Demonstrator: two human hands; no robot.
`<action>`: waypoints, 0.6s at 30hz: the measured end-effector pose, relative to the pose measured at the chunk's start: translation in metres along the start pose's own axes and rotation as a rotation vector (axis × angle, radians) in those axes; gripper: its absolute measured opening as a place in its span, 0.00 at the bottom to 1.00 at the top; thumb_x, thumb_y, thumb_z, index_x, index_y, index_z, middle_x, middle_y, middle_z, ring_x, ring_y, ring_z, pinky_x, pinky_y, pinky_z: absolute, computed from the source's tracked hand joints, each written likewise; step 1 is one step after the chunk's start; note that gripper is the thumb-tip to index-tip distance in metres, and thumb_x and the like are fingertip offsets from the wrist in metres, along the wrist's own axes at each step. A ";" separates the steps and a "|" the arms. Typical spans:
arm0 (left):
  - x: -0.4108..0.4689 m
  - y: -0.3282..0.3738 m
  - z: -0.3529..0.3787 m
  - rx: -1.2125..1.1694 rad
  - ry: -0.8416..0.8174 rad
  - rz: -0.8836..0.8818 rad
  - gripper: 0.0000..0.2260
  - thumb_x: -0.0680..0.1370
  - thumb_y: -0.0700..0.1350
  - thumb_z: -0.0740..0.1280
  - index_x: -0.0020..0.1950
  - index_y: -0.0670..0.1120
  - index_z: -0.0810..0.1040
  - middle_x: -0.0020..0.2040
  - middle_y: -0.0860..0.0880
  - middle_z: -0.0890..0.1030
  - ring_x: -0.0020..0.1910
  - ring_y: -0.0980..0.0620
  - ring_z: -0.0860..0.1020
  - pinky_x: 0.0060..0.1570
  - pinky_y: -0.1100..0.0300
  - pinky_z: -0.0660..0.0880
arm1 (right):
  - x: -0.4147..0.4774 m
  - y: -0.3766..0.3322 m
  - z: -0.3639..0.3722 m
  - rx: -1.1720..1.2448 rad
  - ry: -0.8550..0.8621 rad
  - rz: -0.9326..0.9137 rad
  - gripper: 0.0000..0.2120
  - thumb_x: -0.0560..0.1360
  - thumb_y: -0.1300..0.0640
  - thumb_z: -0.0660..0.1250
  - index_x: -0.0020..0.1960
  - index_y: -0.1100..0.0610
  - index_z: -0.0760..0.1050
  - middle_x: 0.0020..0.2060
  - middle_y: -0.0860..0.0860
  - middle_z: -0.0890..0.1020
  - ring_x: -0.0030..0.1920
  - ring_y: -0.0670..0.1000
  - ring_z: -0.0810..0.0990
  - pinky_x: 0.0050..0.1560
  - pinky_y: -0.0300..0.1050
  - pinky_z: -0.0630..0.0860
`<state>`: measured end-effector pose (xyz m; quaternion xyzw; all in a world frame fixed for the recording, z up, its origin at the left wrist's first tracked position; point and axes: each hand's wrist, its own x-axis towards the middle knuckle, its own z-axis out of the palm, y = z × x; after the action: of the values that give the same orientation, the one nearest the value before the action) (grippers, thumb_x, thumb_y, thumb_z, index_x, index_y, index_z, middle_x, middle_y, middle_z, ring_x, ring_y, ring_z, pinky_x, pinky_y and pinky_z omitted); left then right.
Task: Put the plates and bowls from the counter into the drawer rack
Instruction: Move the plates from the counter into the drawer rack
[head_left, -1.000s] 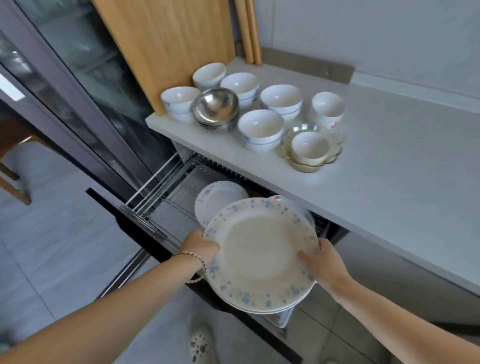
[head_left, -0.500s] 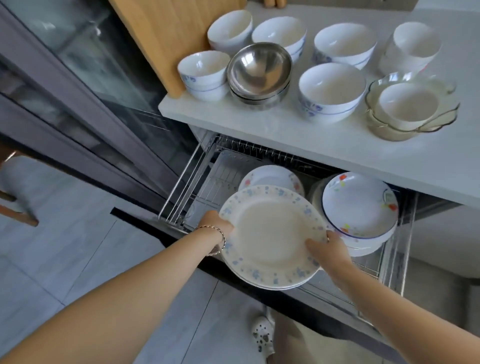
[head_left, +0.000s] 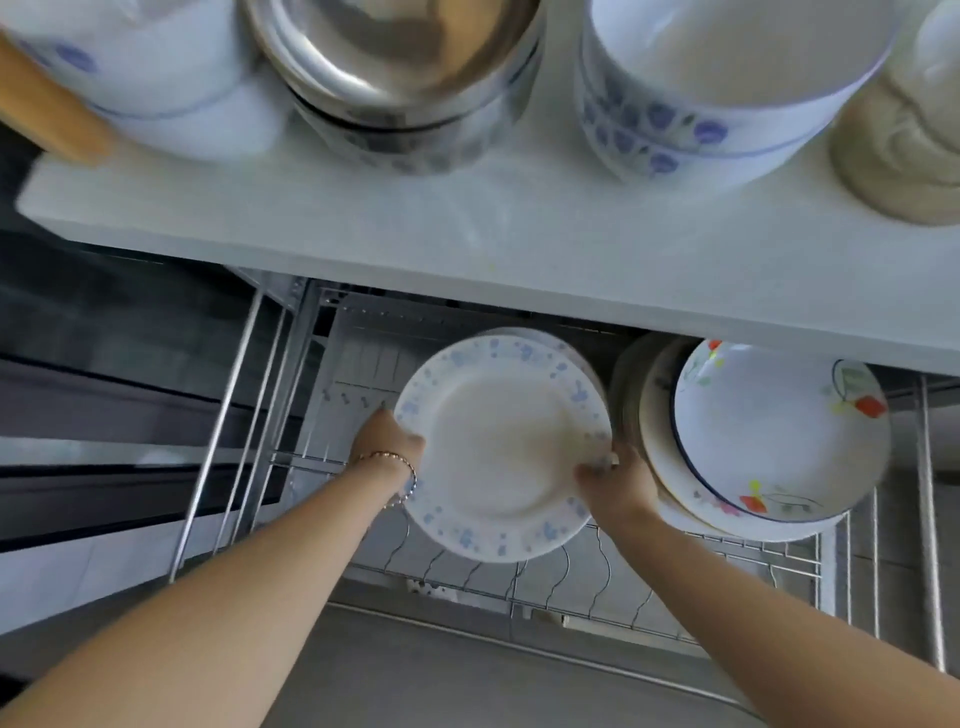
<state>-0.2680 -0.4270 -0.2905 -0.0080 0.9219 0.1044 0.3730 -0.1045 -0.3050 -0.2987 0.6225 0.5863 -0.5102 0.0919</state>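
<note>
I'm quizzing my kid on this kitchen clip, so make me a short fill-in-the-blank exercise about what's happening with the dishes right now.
1. Both hands, the left hand and the right hand, hold the blue-speckled ____.
2. It is held over the wire ____ rack, below the counter.
3. A beaded ____ is worn on the left wrist.
4. On the counter, the shiny bowl between the white bowls is made of ____.

Missing words: plate; drawer; bracelet; metal
</note>
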 end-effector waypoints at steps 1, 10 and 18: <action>0.012 0.003 0.003 0.028 0.000 0.025 0.13 0.75 0.38 0.61 0.59 0.38 0.74 0.57 0.40 0.80 0.56 0.41 0.79 0.49 0.56 0.75 | 0.008 0.001 0.006 -0.002 0.028 0.011 0.20 0.73 0.65 0.60 0.64 0.59 0.70 0.45 0.54 0.77 0.41 0.56 0.74 0.43 0.44 0.71; 0.039 0.031 0.012 0.191 -0.002 0.138 0.19 0.78 0.39 0.61 0.69 0.40 0.65 0.69 0.39 0.60 0.55 0.37 0.78 0.54 0.52 0.74 | 0.026 0.001 0.037 -0.050 0.307 0.195 0.24 0.74 0.61 0.61 0.70 0.57 0.66 0.63 0.61 0.75 0.60 0.60 0.76 0.60 0.49 0.72; 0.049 0.017 0.011 0.082 -0.078 0.236 0.15 0.78 0.40 0.60 0.65 0.40 0.68 0.61 0.41 0.78 0.59 0.40 0.77 0.51 0.51 0.75 | 0.019 0.000 0.035 -0.215 0.337 0.155 0.23 0.74 0.61 0.61 0.69 0.61 0.67 0.69 0.61 0.66 0.63 0.63 0.72 0.61 0.49 0.70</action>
<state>-0.2973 -0.4050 -0.3285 0.1198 0.9048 0.1097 0.3936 -0.1269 -0.3174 -0.3291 0.7286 0.5950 -0.3249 0.0975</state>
